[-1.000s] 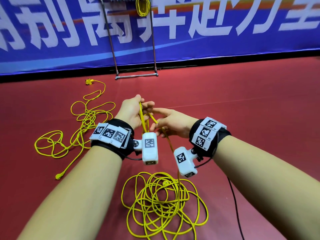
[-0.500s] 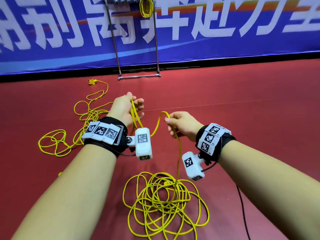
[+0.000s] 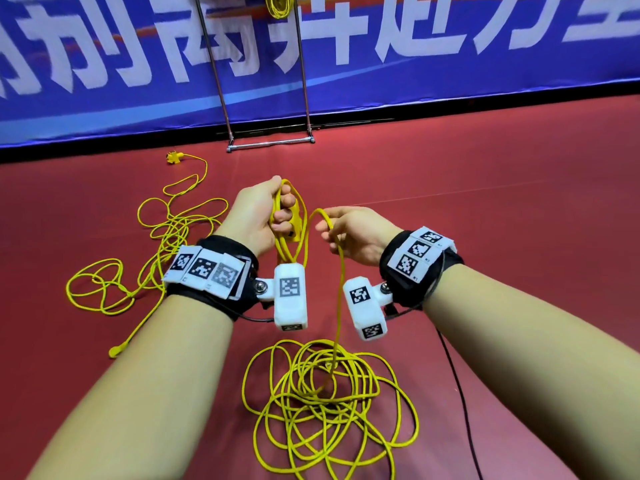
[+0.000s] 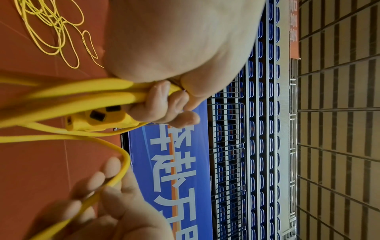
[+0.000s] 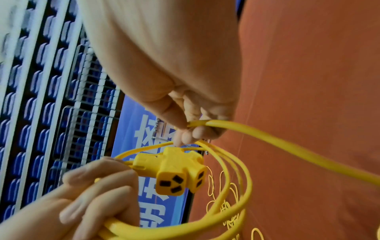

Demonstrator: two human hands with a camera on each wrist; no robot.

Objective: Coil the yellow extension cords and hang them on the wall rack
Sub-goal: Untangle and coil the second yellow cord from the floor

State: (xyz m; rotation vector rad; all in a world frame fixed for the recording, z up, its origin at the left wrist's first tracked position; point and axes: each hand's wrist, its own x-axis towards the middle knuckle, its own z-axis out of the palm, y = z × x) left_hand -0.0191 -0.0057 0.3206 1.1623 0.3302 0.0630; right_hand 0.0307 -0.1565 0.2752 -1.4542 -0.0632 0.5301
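My left hand (image 3: 256,216) is curled round several loops of the yellow extension cord (image 3: 337,306) and its socket block (image 5: 176,172), while just beside it my right hand (image 3: 353,233) pinches the strand rising from the floor pile (image 3: 329,403).

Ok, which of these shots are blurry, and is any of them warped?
Head view: sharp, the banner bowed by the wide lens. Left wrist view: near cord and right hand soft. Right wrist view: the socket block fairly crisp, the cord running off right smeared.
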